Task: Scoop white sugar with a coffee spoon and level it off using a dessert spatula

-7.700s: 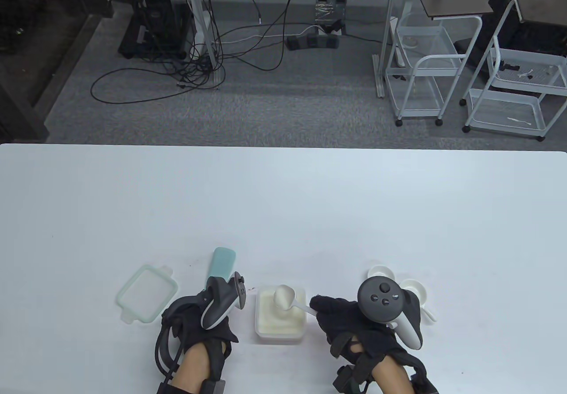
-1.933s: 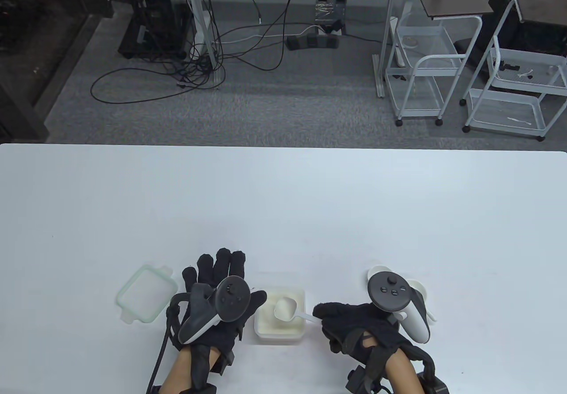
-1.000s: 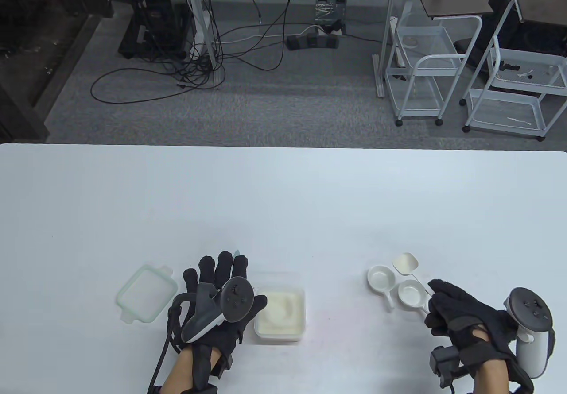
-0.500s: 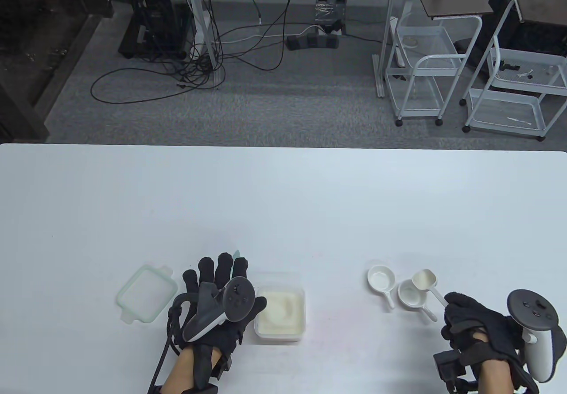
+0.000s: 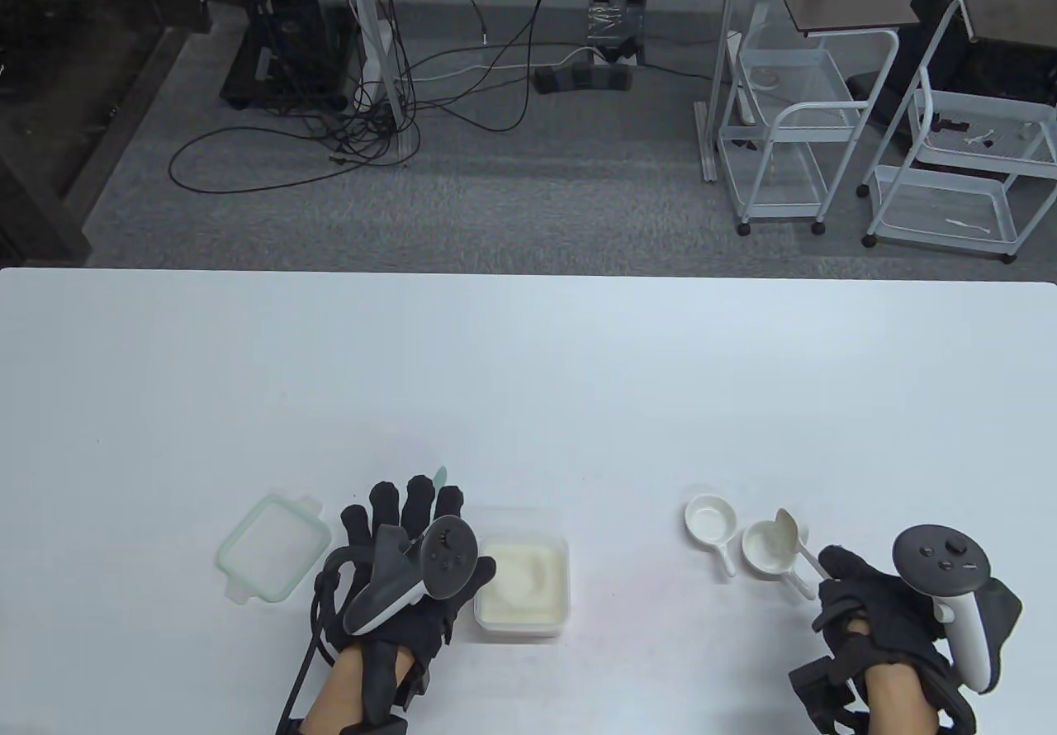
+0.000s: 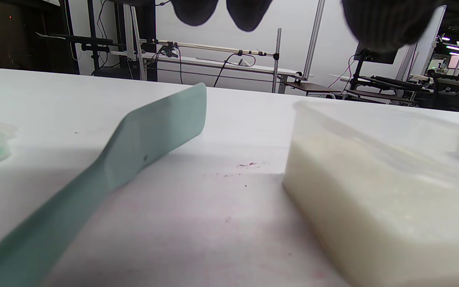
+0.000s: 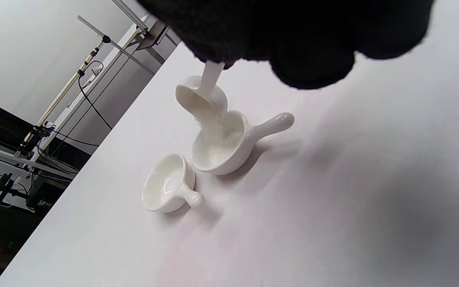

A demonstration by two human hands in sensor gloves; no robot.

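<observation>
- Table view: I take the sugar container [image 5: 522, 580] as landmark. My left hand [image 5: 405, 570] lies flat just left of it, fingers straight and spread, gripping nothing; the thumb reaches the container's left wall. The dessert spatula [image 5: 441, 473] lies under that hand, only its green tip showing past the fingertips. The green-rimmed lid [image 5: 273, 546] sits further left of the container.
- Table view, right of the container and well apart from it: my right hand [image 5: 875, 603] pinches the handle of the coffee spoon [image 5: 785, 526], whose bowl is tipped over the nearer small white dish [image 5: 766, 549]. A second small dish [image 5: 708, 518] stands just beside that one, on the container side.
- Left wrist view: spatula blade [image 6: 150, 131] flat on the table [image 6: 221, 207], apart from the container wall [image 6: 357, 191] (sugar fills it high).
- Right wrist view: fingers [image 7: 313, 59] closed on the spoon handle; spoon bowl [image 7: 197, 104] tilted, white sugar [image 7: 217, 137] running into the dish [image 7: 229, 159].
</observation>
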